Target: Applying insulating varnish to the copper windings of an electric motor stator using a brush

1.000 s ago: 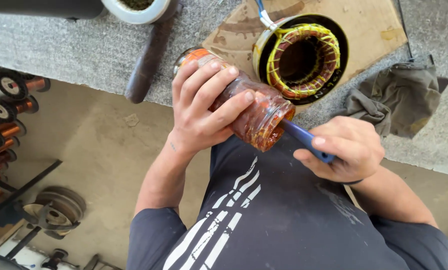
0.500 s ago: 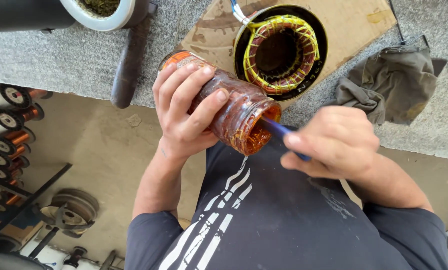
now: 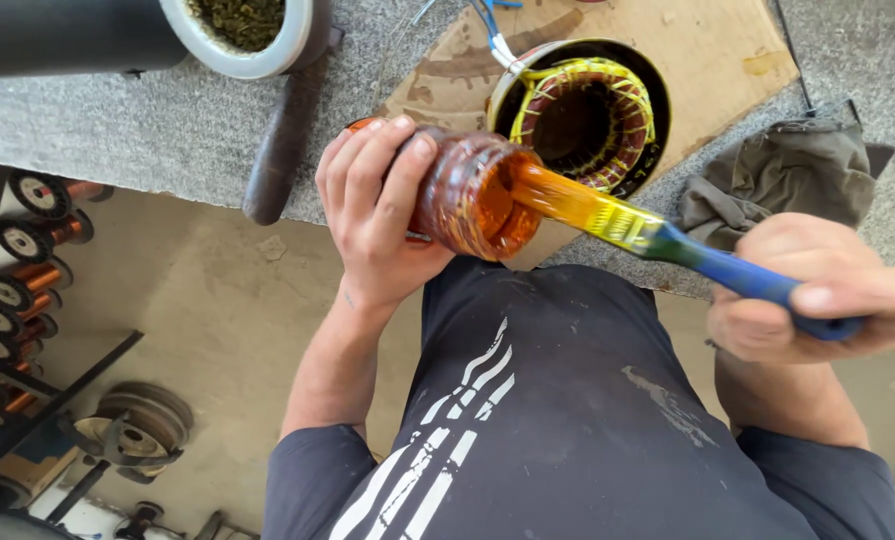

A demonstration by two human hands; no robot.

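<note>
Head view: left hand wrapped around a glass jar, jar tipped on its side over the bench edge, mouth facing right toward the brush. Jar held amber liquid. Right hand closed on the brush's blue handle; the brush's long axis ran from lower right up to the left, bristles at the jar mouth and wet with the same amber stuff. Behind the jar, a motor stator sat on cardboard, copper windings inside. White bowl at top left held dark greenish bits. Grey rag lay to the stator's right.
</note>
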